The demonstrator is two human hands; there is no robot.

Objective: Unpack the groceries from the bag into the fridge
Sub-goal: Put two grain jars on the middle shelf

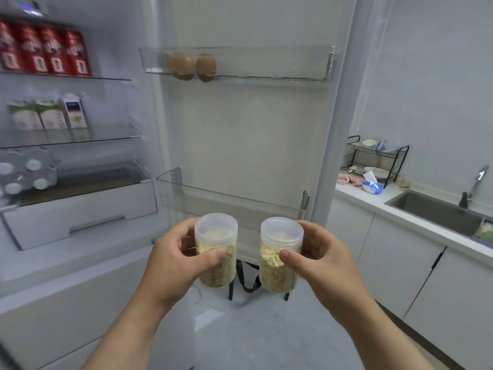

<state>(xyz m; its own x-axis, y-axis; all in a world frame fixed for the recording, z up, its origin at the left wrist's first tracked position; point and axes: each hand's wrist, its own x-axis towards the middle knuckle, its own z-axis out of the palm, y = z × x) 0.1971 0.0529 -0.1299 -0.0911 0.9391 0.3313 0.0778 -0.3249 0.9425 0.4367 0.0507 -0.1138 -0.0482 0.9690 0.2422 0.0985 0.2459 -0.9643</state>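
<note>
Left hand (170, 259) and right hand (324, 259) each grip a clear jar, left jar (216, 249) and right jar (280, 253), fingers curled round them; both hold oat flakes, before the lower door bin (234, 201).

Your left jar (216, 228) and right jar (281, 236) are both clear plastic, pale yellow-tan flakes inside. Cans (42, 52) are red with white print, cartons (37, 116) green-and-white, door-shelf ovals (205, 66) brown, dish rack (373, 161) black.

Left jar (216, 231) beside right jar (281, 236), before lower door bin (226, 199).
</note>
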